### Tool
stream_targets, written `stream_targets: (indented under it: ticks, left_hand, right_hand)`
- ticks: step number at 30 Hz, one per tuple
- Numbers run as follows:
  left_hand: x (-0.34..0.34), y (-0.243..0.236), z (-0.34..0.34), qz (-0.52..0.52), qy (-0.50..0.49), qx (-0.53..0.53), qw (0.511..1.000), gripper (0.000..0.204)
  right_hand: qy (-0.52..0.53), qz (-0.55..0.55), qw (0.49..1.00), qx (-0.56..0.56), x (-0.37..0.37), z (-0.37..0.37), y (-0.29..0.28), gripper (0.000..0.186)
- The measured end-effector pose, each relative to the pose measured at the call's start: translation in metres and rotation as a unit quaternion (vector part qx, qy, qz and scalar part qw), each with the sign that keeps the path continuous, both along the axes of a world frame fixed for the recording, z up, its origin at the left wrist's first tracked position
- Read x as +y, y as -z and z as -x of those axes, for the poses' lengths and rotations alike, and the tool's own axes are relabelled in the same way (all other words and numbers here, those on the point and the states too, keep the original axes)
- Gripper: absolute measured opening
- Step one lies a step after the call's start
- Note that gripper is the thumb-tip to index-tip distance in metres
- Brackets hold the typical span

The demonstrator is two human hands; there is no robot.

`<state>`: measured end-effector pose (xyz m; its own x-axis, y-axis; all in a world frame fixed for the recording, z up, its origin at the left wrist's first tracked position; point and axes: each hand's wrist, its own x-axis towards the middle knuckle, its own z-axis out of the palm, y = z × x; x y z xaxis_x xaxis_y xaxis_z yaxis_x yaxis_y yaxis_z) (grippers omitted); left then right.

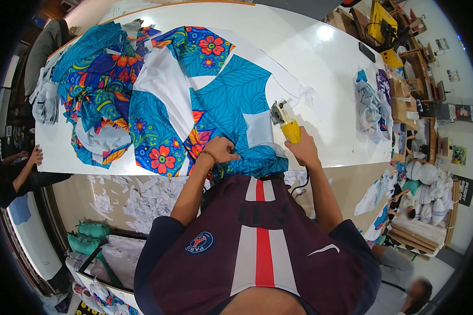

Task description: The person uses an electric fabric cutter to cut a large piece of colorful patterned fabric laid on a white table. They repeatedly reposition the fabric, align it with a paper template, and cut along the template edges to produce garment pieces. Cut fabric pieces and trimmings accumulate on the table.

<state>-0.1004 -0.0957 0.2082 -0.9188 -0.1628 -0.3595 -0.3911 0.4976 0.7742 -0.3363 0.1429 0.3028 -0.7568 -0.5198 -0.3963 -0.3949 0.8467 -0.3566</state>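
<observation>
Teal leaf-patterned fabric (231,81) with bright flowers and white margins lies on the white table in front of me. My left hand (220,150) rests at its near edge, fingers curled in on the cloth where it bunches and folds. The fingertips are partly hidden. In my right hand (303,149) is a yellow handheld electric fabric cutter (290,130), gripped by its body. Its metal head points away from me, just right of a pale square patch (258,129) on the fabric. A dark cord hangs below that hand.
A large heap of printed fabric (100,79) covers the table's left side. Grey and purple cloth bundles (370,107) and a phone (367,51) lie at the right. White scraps (152,202) litter the floor below the near edge. Another person's hand (36,156) touches the left edge.
</observation>
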Motion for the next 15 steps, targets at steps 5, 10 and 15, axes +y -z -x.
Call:
stream_targets:
  ticks: [5, 10, 15]
  left_hand:
    - [0.000, 0.003, 0.000, -0.014, -0.004, 0.004, 1.000, 0.056]
    - [-0.002, 0.003, 0.002, -0.014, 0.008, -0.022, 1.000, 0.052]
    - [-0.003, -0.001, 0.003, -0.026, 0.012, -0.039, 0.999, 0.050]
  right_hand:
    - [-0.005, -0.012, 1.000, 0.014, -0.013, 0.003, 0.001, 0.060]
    - [-0.008, -0.020, 1.000, 0.013, -0.022, 0.010, 0.009, 0.060]
    - [0.013, -0.017, 1.000, 0.005, -0.029, 0.012, 0.016, 0.063]
